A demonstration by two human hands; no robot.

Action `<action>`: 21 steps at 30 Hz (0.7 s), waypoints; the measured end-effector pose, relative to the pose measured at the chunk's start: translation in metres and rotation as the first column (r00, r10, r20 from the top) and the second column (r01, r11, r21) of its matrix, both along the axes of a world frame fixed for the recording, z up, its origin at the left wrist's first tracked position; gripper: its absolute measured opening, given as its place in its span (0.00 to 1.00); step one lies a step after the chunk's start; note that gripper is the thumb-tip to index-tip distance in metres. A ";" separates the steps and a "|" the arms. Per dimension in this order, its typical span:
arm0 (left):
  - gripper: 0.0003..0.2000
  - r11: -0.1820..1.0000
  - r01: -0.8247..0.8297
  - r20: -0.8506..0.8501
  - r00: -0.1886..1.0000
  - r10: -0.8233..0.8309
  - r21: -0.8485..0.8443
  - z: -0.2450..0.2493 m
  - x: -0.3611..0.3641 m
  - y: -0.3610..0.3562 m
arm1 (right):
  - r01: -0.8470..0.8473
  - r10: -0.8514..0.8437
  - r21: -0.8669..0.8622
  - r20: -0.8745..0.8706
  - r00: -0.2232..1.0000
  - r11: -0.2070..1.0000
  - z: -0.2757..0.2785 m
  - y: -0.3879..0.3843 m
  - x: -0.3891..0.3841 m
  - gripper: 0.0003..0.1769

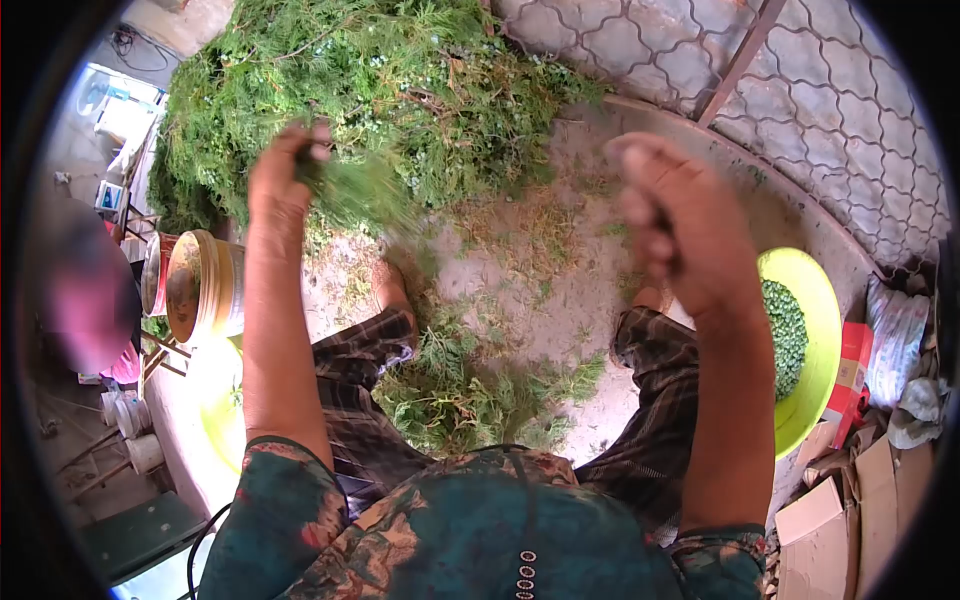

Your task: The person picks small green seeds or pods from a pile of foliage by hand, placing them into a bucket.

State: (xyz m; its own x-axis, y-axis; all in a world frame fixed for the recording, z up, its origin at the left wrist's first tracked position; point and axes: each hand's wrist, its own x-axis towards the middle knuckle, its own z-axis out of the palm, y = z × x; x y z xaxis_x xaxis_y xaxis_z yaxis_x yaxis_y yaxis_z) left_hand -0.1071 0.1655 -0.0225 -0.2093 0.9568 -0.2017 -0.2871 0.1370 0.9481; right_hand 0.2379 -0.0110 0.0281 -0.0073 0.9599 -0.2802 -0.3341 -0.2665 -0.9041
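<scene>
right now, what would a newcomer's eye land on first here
Probably the big heap of green branches filling the upper left and centre, with the left hand holding a blurred green sprig just in front of it. Next, the bright yellow-green basin at the right, holding small green pieces. The wavy metal grille across the upper right also stands out.
</scene>
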 end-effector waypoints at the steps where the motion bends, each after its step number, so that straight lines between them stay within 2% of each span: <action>1: 0.21 0.973 0.213 -0.040 0.975 -0.217 -0.092 -0.020 0.011 -0.008 | 0.046 -0.045 0.023 -0.060 0.997 0.999 0.005 0.001 0.009 0.10; 2: 0.25 0.887 0.375 -0.036 0.917 -0.398 -0.268 -0.041 0.026 -0.023 | 0.049 -0.047 0.021 -0.057 0.997 0.999 0.006 0.001 0.013 0.10; 3: 0.24 0.846 0.435 -0.066 0.877 -0.476 -0.309 -0.070 0.046 -0.047 | 0.099 -0.097 0.012 -0.130 0.987 0.995 0.006 0.000 0.016 0.11; 4: 0.21 0.692 0.480 -0.268 0.681 -0.681 -0.539 -0.074 0.067 -0.081 | 0.150 -0.147 -0.002 -0.202 0.968 0.989 0.006 -0.001 0.018 0.12; 5: 0.17 0.638 0.475 -0.389 0.523 -0.759 -0.606 -0.114 0.072 -0.111 | 0.153 -0.151 -0.008 -0.201 0.968 0.988 0.005 -0.002 0.018 0.12; 6: 0.16 0.515 0.532 -0.590 0.034 -0.806 -0.672 -0.156 0.062 -0.141 | 0.173 -0.172 -0.009 -0.190 0.967 0.985 0.003 -0.003 0.017 0.13; 7: 0.15 0.250 0.627 -0.483 -0.232 -0.844 -0.738 -0.280 0.011 -0.175 | 0.195 -0.193 -0.009 -0.177 0.965 0.981 0.002 -0.004 0.017 0.13; 8: 0.19 -0.022 0.531 -0.434 -0.714 -0.550 -0.847 -0.314 -0.007 -0.231 | 0.197 -0.197 -0.014 -0.171 0.965 0.980 0.001 -0.005 0.019 0.13; 9: 0.22 -0.489 0.110 0.144 -0.880 -0.452 -0.865 -0.279 0.011 -0.240 | 0.174 -0.173 -0.015 -0.201 0.964 0.985 0.001 -0.006 0.020 0.13; 10: 0.22 -0.494 0.116 0.141 -0.880 -0.453 -0.862 -0.261 0.012 -0.245 | 0.147 -0.147 -0.017 -0.231 0.962 0.989 0.001 -0.006 0.022 0.12; 12: 0.19 -0.357 0.364 -0.230 -0.902 -0.366 -0.860 -0.243 0.002 -0.257 | 0.184 -0.182 -0.017 -0.251 0.951 0.983 0.001 -0.005 0.024 0.13; 13: 0.19 -0.375 0.354 -0.213 -0.905 -0.368 -0.857 -0.247 0.012 -0.249 | 0.225 -0.219 -0.010 -0.277 0.936 0.974 0.000 -0.006 0.023 0.13; 15: 0.09 0.105 0.368 -0.354 -0.718 -0.600 -0.924 -0.267 0.060 -0.180 | 0.258 -0.251 -0.024 -0.335 0.908 0.966 0.002 -0.003 0.023 0.14; 16: 0.08 0.229 0.547 -0.588 -0.685 -0.430 -0.805 -0.283 0.064 -0.150 | 0.303 -0.308 -0.059 -0.270 0.912 0.951 0.004 -0.004 0.021 0.14; 17: 0.07 0.474 0.585 -0.745 -0.411 -0.526 -0.658 -0.283 0.078 -0.125 | 0.349 -0.360 -0.089 -0.200 0.911 0.933 0.007 -0.004 0.019 0.14; 18: 0.08 0.555 0.583 -0.788 -0.286 -0.545 -0.594 -0.279 0.094 -0.099 | 0.373 -0.406 -0.163 -0.308 0.861 0.914 0.014 -0.001 0.018 0.15; 19: 0.10 0.631 0.564 -0.819 -0.156 -0.552 -0.533 -0.279 0.109 -0.075 | 0.375 -0.407 -0.163 -0.298 0.863 0.913 0.016 -0.005 0.021 0.15; 21: 0.13 0.748 0.583 -0.912 0.028 -0.409 -0.318 -0.309 0.125 -0.039 | 0.098 -0.090 -0.013 -0.534 0.841 0.995 0.012 -0.013 0.037 0.17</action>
State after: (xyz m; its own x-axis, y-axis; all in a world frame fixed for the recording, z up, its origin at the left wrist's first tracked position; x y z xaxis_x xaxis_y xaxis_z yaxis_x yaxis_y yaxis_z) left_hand 0.0175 0.1265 -0.3313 0.3878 0.9068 -0.1653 0.8417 -0.2753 0.4644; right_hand 0.2751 -0.0242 0.0402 -0.0616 0.9674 -0.2457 -0.7881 -0.1982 -0.5827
